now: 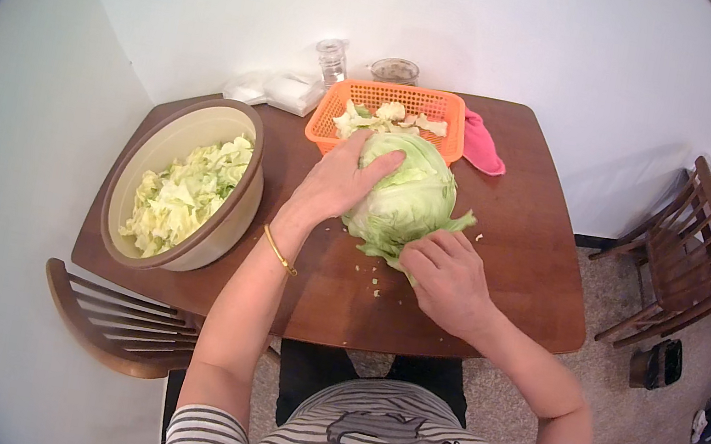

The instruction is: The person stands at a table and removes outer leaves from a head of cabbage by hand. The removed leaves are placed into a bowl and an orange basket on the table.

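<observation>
A large pale green head of lettuce or cabbage [405, 195] rests on the wooden table [509, 267] in front of me. My left hand [337, 181] grips it from its left side, the thumb lying across the top. At the lower right of the head, my right hand [448, 275] has its fingers closed on a loose outer leaf [460, 222]. Part of that leaf sticks out above the knuckles; the rest is hidden by the fingers. Behind the head stands an orange plastic basket [441, 102] holding several leaf and core scraps [390, 116].
On the left, a deep beige tub [246, 205] with a brown rim holds torn leaves [193, 193]. Along the wall are white packets [292, 92], a glass jar [332, 61] and a glass bowl [395, 71]. A pink cloth [482, 146] lies beside the basket. Wooden chairs [692, 254] stand at right.
</observation>
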### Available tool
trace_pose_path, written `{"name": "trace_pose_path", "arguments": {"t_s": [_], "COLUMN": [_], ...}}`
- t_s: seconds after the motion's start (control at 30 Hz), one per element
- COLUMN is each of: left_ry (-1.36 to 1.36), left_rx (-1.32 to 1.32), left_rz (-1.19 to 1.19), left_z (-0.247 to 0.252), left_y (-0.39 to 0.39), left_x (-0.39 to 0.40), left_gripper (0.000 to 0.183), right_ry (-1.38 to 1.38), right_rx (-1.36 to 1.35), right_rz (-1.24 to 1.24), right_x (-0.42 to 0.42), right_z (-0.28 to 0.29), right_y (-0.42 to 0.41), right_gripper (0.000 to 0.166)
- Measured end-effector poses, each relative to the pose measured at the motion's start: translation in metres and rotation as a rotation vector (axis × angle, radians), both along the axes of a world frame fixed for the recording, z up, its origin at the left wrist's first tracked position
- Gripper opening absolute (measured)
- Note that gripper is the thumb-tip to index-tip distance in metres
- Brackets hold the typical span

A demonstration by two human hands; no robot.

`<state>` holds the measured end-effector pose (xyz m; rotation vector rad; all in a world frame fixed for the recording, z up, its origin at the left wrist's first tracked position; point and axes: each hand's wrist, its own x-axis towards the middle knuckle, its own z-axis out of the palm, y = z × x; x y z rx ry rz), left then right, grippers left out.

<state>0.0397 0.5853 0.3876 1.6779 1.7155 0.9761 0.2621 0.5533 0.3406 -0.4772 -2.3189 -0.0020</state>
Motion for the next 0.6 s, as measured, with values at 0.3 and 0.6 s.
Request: {"name": "trace_pose_path", "arguments": {"t_s": [0.3,0.6], "left_ry": [-0.122,0.064], "left_rx": [0.193,0.474], "left_rz": [0.08,-0.106], "left_z": [-0.044,-0.017], "left_y": [-0.005,-0.021], "left_x": [-0.044,-0.017], "left_gripper": [0.065,0.042], "right_ry": [-0.07,0.368], "right_rx": [-0.056,-0.826], "right_rz": [0.076,0.128], "right_x": [0.047,0.112], "right_z": [-0.019,0.012], "right_y": [0.004,0.081], "right_gripper": [0.023,0.018]}}
